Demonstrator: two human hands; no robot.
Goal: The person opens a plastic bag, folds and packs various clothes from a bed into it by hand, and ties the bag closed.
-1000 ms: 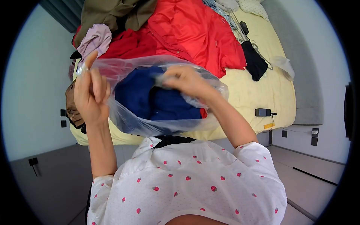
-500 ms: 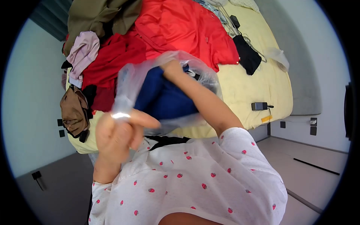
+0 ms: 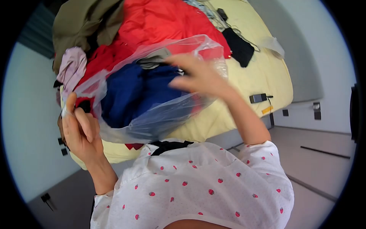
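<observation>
A large clear plastic bag (image 3: 152, 122) lies open at the bed's near side, with a dark blue garment (image 3: 126, 91) inside it. Something grey and white (image 3: 152, 61) shows at the bag's far side. My left hand (image 3: 82, 131), at the bag's left edge, has its fingers bent and pinches the stretched plastic near the fingertips. Over the right part of the bag hovers my right hand (image 3: 198, 76), its fingers apart and blurred by motion; nothing shows in it.
Behind the bag lie a bright red garment (image 3: 164, 21), an olive garment (image 3: 85, 23) and a pale pink cloth (image 3: 72, 66). On the yellow bedsheet (image 3: 244, 82) are a black cloth (image 3: 239, 46) and a small dark device (image 3: 258, 98) with a cord.
My left hand has moved left and slightly up, stretching the bag wider. My right hand has come out of the bag toward the right. More of the blue garment shows.
</observation>
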